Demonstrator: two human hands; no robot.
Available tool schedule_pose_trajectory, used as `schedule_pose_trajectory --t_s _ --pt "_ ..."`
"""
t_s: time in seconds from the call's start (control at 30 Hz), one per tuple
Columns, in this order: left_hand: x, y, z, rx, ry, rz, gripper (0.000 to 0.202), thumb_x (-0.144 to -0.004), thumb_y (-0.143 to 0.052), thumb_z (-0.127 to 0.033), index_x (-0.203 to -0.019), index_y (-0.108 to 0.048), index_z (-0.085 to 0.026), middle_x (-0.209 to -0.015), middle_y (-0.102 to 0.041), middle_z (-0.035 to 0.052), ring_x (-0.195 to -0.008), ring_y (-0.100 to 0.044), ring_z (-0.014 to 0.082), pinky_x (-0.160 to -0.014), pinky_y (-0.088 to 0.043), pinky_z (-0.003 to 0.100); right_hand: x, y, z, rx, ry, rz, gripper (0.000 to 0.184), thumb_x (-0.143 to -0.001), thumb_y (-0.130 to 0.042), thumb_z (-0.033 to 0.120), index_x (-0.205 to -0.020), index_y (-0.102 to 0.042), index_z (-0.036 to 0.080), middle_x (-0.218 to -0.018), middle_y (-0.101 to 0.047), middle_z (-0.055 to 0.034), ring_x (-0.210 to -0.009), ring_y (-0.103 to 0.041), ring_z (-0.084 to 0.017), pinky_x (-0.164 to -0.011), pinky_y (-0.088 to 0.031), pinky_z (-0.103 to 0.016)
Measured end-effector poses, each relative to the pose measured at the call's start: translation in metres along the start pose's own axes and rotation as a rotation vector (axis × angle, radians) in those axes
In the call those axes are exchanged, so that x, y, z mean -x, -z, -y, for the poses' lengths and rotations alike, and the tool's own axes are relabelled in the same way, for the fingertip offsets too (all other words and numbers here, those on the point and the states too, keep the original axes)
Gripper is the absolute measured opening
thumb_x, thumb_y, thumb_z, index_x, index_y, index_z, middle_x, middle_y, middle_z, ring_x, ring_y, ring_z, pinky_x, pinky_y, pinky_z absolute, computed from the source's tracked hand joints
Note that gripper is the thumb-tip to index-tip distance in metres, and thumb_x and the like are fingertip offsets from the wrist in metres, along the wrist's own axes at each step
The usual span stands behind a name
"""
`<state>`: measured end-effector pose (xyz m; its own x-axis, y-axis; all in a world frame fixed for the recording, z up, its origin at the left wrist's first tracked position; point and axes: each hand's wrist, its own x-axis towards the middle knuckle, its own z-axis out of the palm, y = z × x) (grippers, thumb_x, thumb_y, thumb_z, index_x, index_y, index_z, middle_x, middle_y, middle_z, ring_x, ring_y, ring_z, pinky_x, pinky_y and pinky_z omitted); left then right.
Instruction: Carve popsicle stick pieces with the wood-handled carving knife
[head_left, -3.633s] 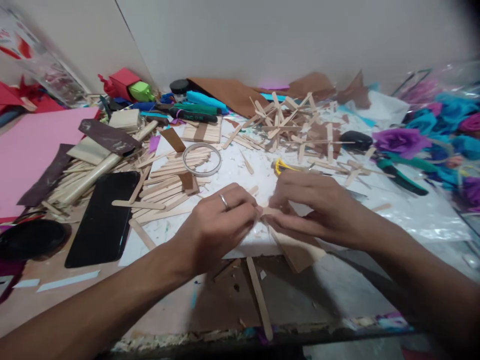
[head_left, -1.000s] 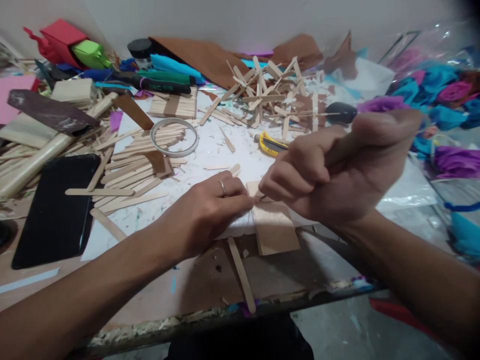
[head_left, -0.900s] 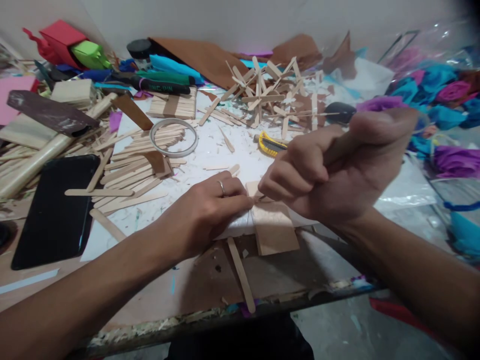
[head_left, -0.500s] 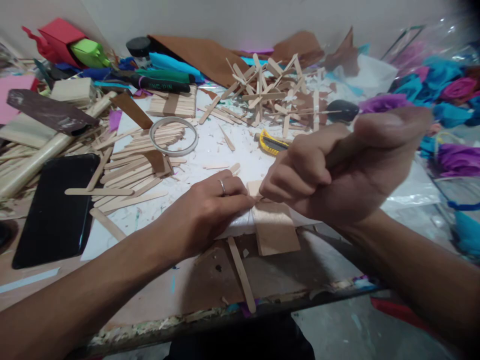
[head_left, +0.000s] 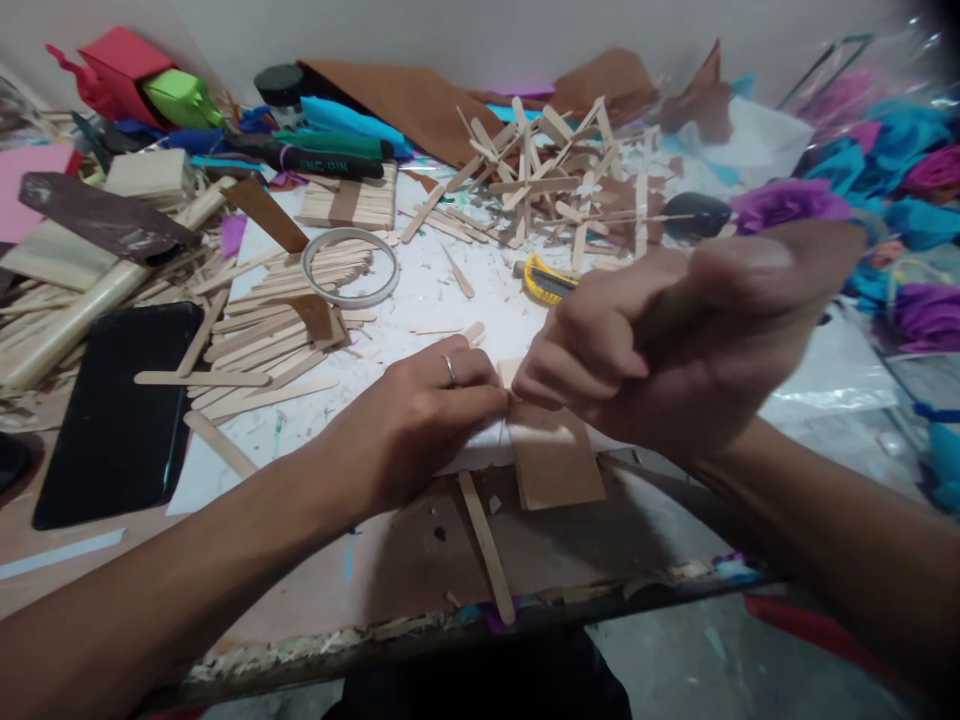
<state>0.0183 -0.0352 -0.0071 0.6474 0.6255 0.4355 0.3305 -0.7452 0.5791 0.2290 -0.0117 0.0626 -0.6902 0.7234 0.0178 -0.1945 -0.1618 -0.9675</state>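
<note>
Head view: left hand (head_left: 420, 420) pins the brown card piece (head_left: 559, 465) flat at the white board's (head_left: 487, 310) near edge, right hand (head_left: 675, 345) fisted on something hidden just beside it; fingertips are best kept clear.

Table (head_left: 420, 565): sticks (head_left: 274, 345), phone (head_left: 112, 405), cardboard piece (head_left: 559, 475)
</note>
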Motion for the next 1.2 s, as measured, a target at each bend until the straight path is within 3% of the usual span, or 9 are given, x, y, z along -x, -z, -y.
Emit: schedule_pose_trajectory --t_s 0.1,0.27,0.53,0.67,0.8,0.93,1.0,1.1,1.2 --pt "0.002 0.000 0.002 0.056 0.031 0.070 0.015 -0.102 -0.061 -0.018 -0.104 -0.075 -0.023 -0.110 -0.074 0.0092 -0.101 -0.070 0.0231 -0.084 -0.059 0.036 -0.001 -0.001 -0.004 -0.035 0.044 -0.044 0.077 -0.089 -0.065 0.076 -0.045 -0.027 0.024 -0.041 -0.020 0.0042 -0.041 -0.020 -0.011 -0.047 -0.024 -0.034" --pt "0.001 0.001 0.005 0.030 -0.026 0.057 0.016 -0.101 -0.060 -0.014 -0.103 -0.073 -0.021 -0.107 -0.073 0.0086 -0.099 -0.068 0.0222 -0.082 -0.056 0.035 0.001 -0.002 -0.004 -0.081 0.050 -0.028 0.073 -0.088 -0.070 0.063 -0.046 -0.026 0.022 -0.042 -0.021 0.0046 -0.043 -0.023 -0.011 -0.048 -0.026 -0.031" --pt "0.001 0.002 0.007 -0.010 -0.083 0.025 0.022 -0.096 -0.063 -0.003 -0.108 -0.071 -0.020 -0.109 -0.073 0.0082 -0.097 -0.067 0.0207 -0.078 -0.051 0.034 0.003 0.002 -0.009 -0.136 0.136 -0.007 0.067 -0.096 -0.058 0.056 -0.047 -0.026 0.023 -0.044 -0.020 0.0079 -0.042 -0.021 -0.008 -0.048 -0.027 -0.028" --pt "-0.001 0.003 0.005 -0.016 -0.083 0.024 0.018 -0.097 -0.063 -0.004 -0.104 -0.071 -0.019 -0.108 -0.072 0.0076 -0.096 -0.067 0.0191 -0.077 -0.052 0.033 0.002 0.002 -0.004 -0.178 0.236 -0.113 0.072 -0.101 -0.061 0.052 -0.050 -0.021 0.021 -0.045 -0.015 0.0086 -0.042 -0.013 -0.008 -0.045 -0.020 -0.029" --pt "0.000 0.003 0.003 0.009 -0.079 0.012 0.017 -0.100 -0.061 -0.005 -0.104 -0.072 -0.018 -0.106 -0.071 0.0079 -0.094 -0.066 0.0180 -0.077 -0.051 0.032 -0.001 0.000 -0.001 -0.184 0.255 -0.218 0.072 -0.109 -0.043 0.054 -0.047 -0.025 0.022 -0.042 -0.018 0.0063 -0.040 -0.012 -0.009 -0.043 -0.018 -0.030" --pt "0.002 0.002 0.001 -0.016 -0.008 0.035 0.017 -0.099 -0.060 -0.008 -0.101 -0.074 -0.019 -0.105 -0.072 0.0073 -0.093 -0.066 0.0187 -0.076 -0.051 0.032 -0.006 -0.006 -0.001 -0.195 0.206 -0.315 0.078 -0.109 -0.041 0.060 -0.042 -0.031 0.020 -0.039 -0.022 0.0042 -0.036 -0.016 -0.009 -0.038 -0.017 -0.028" --pt "0.002 0.002 -0.002 -0.031 0.043 0.066 0.018 -0.099 -0.060 -0.011 -0.102 -0.075 -0.020 -0.103 -0.072 0.0065 -0.089 -0.066 0.0185 -0.073 -0.050 0.032 -0.008 -0.011 -0.001 -0.198 0.214 -0.405 0.081 -0.112 -0.031 0.058 -0.041 -0.031 0.020 -0.038 -0.024 0.0027 -0.034 -0.019 -0.009 -0.036 -0.015 -0.026" --pt "-0.002 0.002 -0.010 0.018 0.210 0.076 0.016 -0.101 -0.059 -0.019 -0.102 -0.075 -0.021 -0.097 -0.073 0.0046 -0.080 -0.065 0.0167 -0.067 -0.048 0.029 -0.010 -0.018 -0.004 -0.191 0.234 -0.520 0.081 -0.114 -0.020 0.055 -0.042 -0.032 0.019 -0.040 -0.025 0.0016 -0.032 -0.021 -0.009 -0.033 -0.012 -0.026" --pt "-0.004 0.001 -0.014 0.080 0.377 0.052 0.017 -0.103 -0.061 -0.027 -0.098 -0.075 -0.020 -0.092 -0.073 0.0035 -0.075 -0.063 0.0154 -0.064 -0.046 0.028 -0.012 -0.020 -0.009 -0.185 0.274 -0.607 0.077 -0.113 -0.029 0.055 -0.045 -0.032 0.019 -0.043 -0.025 0.0021 -0.032 -0.020 -0.009 -0.032 -0.009 -0.026"
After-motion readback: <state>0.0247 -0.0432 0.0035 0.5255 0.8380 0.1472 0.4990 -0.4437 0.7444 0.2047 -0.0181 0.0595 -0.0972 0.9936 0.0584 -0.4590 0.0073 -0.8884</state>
